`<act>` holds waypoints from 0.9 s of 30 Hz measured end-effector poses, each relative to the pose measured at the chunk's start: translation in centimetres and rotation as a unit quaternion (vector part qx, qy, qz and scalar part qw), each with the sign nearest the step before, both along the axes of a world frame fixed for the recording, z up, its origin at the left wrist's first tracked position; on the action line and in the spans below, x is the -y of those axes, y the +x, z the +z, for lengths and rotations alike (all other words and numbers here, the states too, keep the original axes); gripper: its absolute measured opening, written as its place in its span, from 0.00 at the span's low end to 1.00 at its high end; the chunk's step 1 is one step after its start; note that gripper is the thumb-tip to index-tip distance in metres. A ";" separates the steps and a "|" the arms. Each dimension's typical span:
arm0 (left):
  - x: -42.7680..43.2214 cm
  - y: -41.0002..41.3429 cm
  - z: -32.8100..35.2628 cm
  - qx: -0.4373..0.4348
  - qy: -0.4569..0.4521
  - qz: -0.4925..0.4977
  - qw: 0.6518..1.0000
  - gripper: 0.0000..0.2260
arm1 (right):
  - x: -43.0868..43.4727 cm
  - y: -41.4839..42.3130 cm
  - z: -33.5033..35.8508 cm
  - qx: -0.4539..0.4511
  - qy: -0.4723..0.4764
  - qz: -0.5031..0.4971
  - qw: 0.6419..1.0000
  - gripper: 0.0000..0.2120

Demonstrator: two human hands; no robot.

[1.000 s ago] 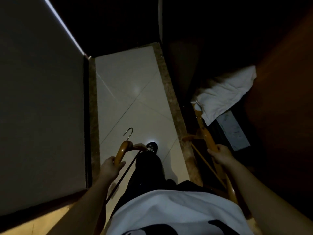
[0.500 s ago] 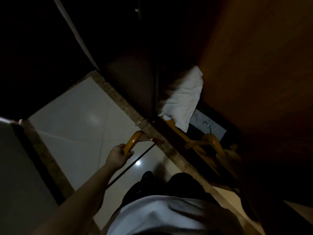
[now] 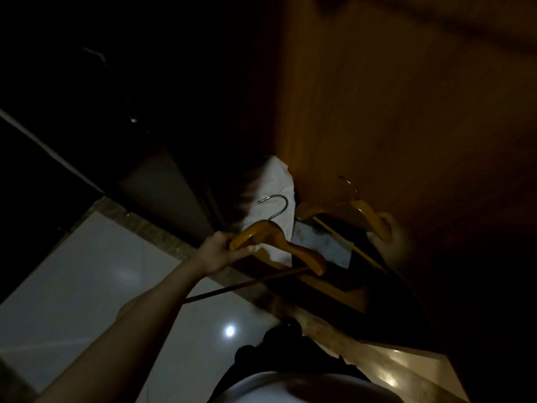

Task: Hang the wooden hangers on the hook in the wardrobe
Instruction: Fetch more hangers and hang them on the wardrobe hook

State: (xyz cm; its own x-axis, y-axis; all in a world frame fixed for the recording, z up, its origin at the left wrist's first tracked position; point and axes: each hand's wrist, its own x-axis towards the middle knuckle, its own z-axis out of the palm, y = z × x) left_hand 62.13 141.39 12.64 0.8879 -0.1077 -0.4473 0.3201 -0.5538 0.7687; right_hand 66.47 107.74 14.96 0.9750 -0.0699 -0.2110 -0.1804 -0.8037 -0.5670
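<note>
My left hand [image 3: 222, 248] grips one arm of a wooden hanger [image 3: 286, 245] with a steel hook pointing up, held at the dark wardrobe's opening. Further right, my right hand [image 3: 383, 231] grips a second wooden hanger [image 3: 363, 212] close to the wardrobe's brown wooden side panel [image 3: 392, 112]. That hanger's hook is dim against the panel. The hook inside the wardrobe is lost in the dark.
A white cloth bundle [image 3: 271, 196] and a pale flat sheet [image 3: 322, 242] lie on the wardrobe floor behind the hangers. A stone threshold [image 3: 162, 231] borders the glossy white floor tiles [image 3: 87, 271]. My dark trousers and shoe [image 3: 287, 327] are below.
The view has swung right, toward the wardrobe. Both hands have lifted their hangers up and forward, closer to the wardrobe opening and the side panel.
</note>
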 end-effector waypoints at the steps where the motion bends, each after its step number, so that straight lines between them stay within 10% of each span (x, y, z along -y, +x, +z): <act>1: 0.6 1.1 0.9 0.008 -0.005 -0.014 1.000 0.18 | 0.0 0.8 0.5 -0.010 0.021 -0.007 1.000 0.20; 14: 5.3 10.0 11.6 0.206 0.001 -0.109 0.972 0.03 | 1.9 8.1 12.2 0.195 -0.005 0.060 0.979 0.17; 27: 6.3 14.0 27.9 0.403 -0.056 -0.166 0.898 0.13 | 2.4 7.2 25.8 0.399 -0.072 0.072 0.911 0.33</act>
State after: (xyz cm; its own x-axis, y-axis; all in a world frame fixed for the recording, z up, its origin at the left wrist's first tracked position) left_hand 76.09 135.05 40.55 0.8291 -0.4303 0.3569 -0.5339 -0.4205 0.7336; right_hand 73.70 105.35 40.74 0.8146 0.1005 0.5712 0.3569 -0.8633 -0.3570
